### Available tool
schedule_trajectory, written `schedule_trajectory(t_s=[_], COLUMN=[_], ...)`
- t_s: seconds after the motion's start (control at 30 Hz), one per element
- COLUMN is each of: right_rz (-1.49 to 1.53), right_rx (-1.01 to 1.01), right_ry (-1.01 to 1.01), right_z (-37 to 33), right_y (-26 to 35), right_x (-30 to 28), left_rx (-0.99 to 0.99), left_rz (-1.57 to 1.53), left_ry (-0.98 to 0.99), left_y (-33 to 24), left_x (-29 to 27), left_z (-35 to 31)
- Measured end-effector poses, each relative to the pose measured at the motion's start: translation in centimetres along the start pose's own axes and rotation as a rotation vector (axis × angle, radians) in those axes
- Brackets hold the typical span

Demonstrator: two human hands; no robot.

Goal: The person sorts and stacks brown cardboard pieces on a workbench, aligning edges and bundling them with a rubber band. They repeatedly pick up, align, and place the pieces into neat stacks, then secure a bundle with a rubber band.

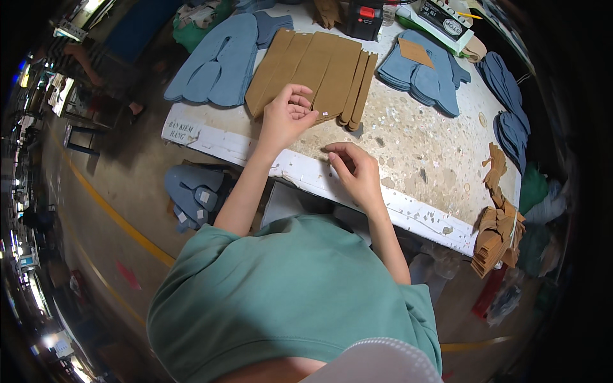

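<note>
Single head-worn fisheye view, looking steeply down, close over the speckled white worktable (415,140), frame centre-right.

the fanned brown strips (313,70) lie on the table (408,137), between the sole-shaped pieces (220,60) to their left and another stack (424,73) to their right. the left hand (287,115) rests on the strips' near edge, the right hand (354,169) on the table just before them.

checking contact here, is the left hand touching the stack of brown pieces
Touching: the head view shows the left hand with fingertips on the front edge of the brown stack.
</note>
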State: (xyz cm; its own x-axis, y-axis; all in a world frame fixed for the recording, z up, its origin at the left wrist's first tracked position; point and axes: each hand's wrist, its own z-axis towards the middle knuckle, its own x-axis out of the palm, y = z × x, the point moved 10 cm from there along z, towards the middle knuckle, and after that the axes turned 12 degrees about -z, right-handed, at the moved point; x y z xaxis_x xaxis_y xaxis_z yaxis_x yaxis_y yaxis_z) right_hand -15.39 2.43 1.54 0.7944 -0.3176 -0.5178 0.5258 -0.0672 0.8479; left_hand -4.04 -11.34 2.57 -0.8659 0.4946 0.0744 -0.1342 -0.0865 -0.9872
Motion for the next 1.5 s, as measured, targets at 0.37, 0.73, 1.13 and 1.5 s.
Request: schedule_trajectory(t_s=[0.37,0.73,1.13,1.5], right_rz=[0.745,0.528,0.552,0.526], right_rx=[0.295,-0.010,0.060,0.081], right_ry=[0.156,0.128,-0.095,-0.074], right_z=[-0.1,-1.4,-8.3,-7.5], right_y=[-2.1,4.0,1.2,-0.1], right_x=[1.3,-3.5,-14.7,-14.4], left_rx=[-0.477,0.259,0.156,0.102], left_rz=[-0.615,0.654,0.598,0.520], left_ry=[0.398,0.031,0.600,0.647], left_y=[0.5,-5.5,-3.5,-2.6], left_x=[1.7,-1.3,0.7,0.2], left_z=[-7.3,-2.8,2.6,3.6])
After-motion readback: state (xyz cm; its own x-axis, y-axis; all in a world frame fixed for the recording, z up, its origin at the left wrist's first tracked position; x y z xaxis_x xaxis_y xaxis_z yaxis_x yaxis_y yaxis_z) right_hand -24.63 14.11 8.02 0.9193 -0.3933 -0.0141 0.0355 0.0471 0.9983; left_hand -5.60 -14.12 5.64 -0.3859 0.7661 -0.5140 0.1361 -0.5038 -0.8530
